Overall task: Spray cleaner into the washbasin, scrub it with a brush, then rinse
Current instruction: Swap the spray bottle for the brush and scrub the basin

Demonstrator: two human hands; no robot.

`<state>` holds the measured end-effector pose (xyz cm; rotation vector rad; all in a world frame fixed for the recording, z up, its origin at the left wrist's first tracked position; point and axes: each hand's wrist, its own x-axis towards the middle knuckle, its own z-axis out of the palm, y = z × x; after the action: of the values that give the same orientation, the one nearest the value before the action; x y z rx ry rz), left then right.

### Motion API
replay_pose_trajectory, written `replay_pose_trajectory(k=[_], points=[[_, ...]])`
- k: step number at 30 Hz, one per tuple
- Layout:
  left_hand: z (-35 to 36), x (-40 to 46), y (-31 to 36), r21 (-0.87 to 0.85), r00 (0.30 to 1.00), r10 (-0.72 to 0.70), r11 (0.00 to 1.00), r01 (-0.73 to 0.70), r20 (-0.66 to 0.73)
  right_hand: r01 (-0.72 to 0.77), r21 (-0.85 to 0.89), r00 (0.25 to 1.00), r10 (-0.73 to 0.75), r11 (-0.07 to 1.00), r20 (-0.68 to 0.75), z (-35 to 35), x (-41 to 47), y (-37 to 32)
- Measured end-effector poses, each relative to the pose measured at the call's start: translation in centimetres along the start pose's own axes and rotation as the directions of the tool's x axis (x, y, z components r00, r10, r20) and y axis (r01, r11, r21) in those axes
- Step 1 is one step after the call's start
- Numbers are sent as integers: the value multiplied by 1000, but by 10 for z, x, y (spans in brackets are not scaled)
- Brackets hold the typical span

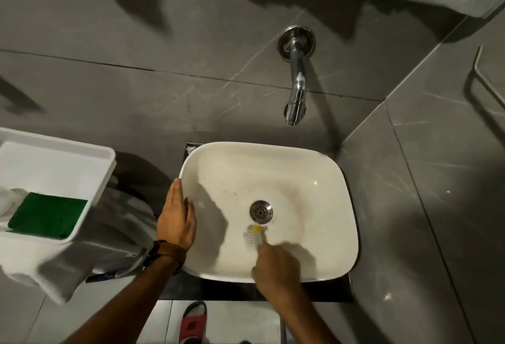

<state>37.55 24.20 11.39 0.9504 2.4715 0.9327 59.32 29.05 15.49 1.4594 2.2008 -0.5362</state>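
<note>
Your right hand (276,264) grips the brush (255,237), seemingly pointing toward the drain (261,210); left hand (176,219) rests flat on the washbasin (328,179) rim.

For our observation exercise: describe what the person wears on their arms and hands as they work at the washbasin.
Both forearms are bare, with no sleeves or gloves showing. The left hand has a brown strap with a dark watch-like piece at the wrist. The right hand and its wrist carry nothing.
</note>
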Motion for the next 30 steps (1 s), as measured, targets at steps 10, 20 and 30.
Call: replay_pose_trajectory(k=[10,20,30], points=[[-1,-1,-1,22,1000,-9,1000,8,22,-40,-78,999,38,996,-21,-18,-3,39],[-2,-2,0,25,1000,2,1000,-2,25,-39,415,992,85,909,-93,-64,105,-73],[-2,-3,-1,-7,999,-3,1000,3,33,266,-151,934,-216,952,284,-48,-1,1]])
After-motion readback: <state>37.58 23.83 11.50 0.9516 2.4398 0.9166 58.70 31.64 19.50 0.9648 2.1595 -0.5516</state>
